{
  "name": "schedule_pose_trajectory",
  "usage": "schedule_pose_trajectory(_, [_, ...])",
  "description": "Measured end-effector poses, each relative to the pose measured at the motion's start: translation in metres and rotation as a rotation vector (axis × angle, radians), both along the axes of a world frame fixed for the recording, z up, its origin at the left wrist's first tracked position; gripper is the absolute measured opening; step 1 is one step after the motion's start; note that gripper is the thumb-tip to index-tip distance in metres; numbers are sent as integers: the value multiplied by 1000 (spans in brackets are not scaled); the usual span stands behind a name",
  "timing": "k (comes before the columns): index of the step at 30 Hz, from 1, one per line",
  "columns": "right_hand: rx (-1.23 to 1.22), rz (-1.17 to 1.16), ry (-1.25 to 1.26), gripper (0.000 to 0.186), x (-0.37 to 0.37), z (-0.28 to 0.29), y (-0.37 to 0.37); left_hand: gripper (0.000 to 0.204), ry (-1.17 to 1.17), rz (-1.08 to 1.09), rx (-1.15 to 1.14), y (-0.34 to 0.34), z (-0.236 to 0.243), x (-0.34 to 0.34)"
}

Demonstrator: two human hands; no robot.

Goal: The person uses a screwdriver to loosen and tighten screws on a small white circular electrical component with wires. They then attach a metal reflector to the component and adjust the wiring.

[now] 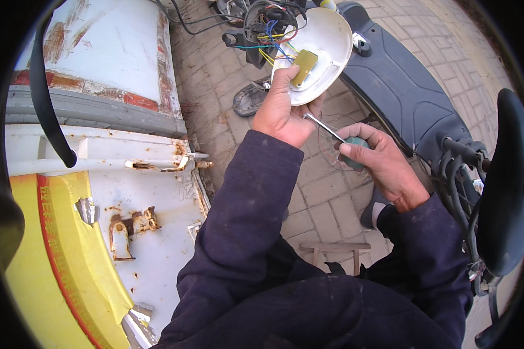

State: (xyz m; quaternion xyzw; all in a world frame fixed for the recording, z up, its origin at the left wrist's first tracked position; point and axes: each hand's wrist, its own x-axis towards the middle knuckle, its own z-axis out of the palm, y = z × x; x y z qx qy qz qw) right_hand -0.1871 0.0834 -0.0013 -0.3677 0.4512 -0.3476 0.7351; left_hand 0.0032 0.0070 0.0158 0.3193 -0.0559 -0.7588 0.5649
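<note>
Bricks point(332, 215) show below the white cover's point(335, 35) round edge, giving room. Left hand point(281, 114), thumb on top, clamps the cover; right hand point(384, 163) curls round a screwdriver point(327, 129).

Brick paving point(326, 203) and a scooter point(402, 87) show an outdoor spot, perhaps roadside.

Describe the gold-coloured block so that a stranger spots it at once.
Start at the dark moulded panel at upper right, then go left to the white rounded shell. Inside it, at the thumb of the left hand, sits a small rectangular block. Its flat gold face sets it apart from the white shell and the thin coloured wires nearby.
</note>
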Motion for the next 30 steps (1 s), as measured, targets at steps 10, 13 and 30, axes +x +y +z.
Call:
schedule_pose_trajectory(10, [-189, 38, 147, 23, 0, 3, -3, 36, 47, -124, -8, -5, -6, 12])
schedule_pose_trajectory(13, [-308, 33, 222, 21, 3, 4, -1, 34, 50, -123, 15, -5, -6, 13])
schedule_pose_trajectory(30, [-709, -69, 530, 25, 7, 18, 6, 29, 37, -56, 82, -4, 6, 9])
